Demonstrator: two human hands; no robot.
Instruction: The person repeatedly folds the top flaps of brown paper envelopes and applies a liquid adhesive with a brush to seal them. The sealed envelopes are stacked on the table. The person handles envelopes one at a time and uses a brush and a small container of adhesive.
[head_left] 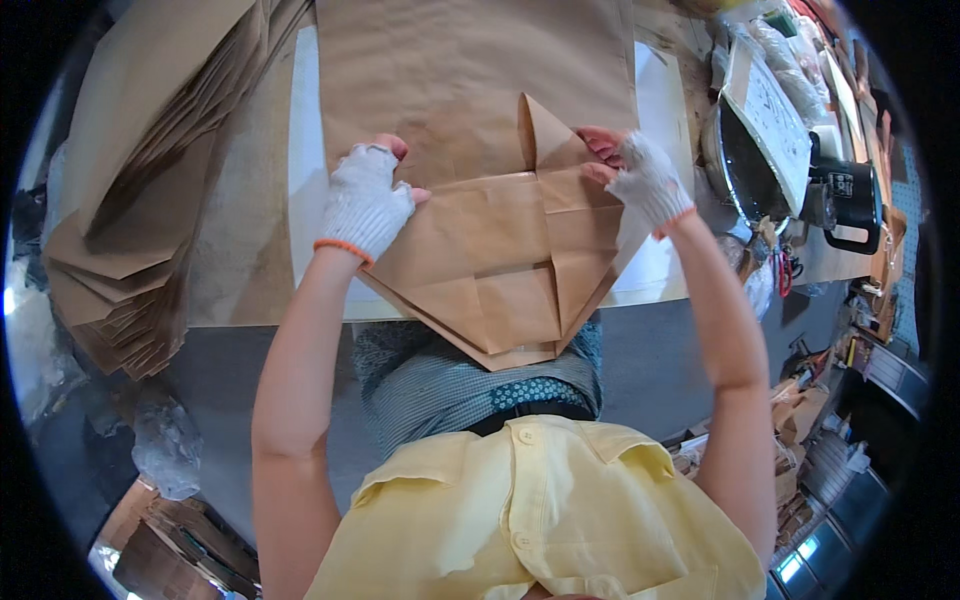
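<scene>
A large brown paper bag (510,225) lies in front of me, its near end folded into a pointed shape that hangs past the table edge. At its right side one flap (545,135) stands up off the sheet. My left hand (372,195), in a white fingerless knit glove with an orange cuff, rests on the bag's left side, thumb apart from the fingers and nothing held. On the right, my right hand (640,175), gloved alike, has thumb and fingers on the edge of the folded paper beside the raised flap.
Stacked brown paper bags (150,200) fan out at the left of the table. White sheets (655,270) lie under the work. At the right stand a metal pot (740,180) with a board across it and a black-handled container (850,200). Plastic bags (168,450) lie lower left.
</scene>
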